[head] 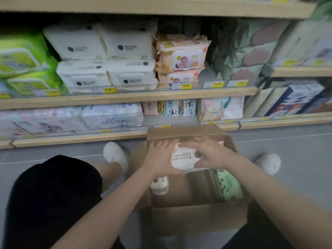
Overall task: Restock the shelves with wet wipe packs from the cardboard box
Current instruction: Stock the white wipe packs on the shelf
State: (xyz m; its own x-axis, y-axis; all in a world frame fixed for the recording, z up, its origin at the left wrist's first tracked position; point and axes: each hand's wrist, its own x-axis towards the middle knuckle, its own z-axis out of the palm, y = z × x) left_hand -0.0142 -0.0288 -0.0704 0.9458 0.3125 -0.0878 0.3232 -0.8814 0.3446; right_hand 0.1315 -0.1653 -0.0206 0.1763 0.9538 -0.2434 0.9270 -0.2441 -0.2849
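While gripped over the box, keep the white pack level: left hand curled round its left end, right hand pinching the right. Lift straight clear of the flaps, then place with matching white packs on the middle shelf.

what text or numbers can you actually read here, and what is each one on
"8.90": yellow price tag on the middle shelf rail, below the white wet wipe packs.
"9.90": yellow price tag below the peach baby-picture wipe packs.
Other yellow tags along the rails: too blurred to read.
White wipe pack held by the left hand and right hand over the brown cardboard box: print shows, but not legible.
Other pack labels: unreadable.
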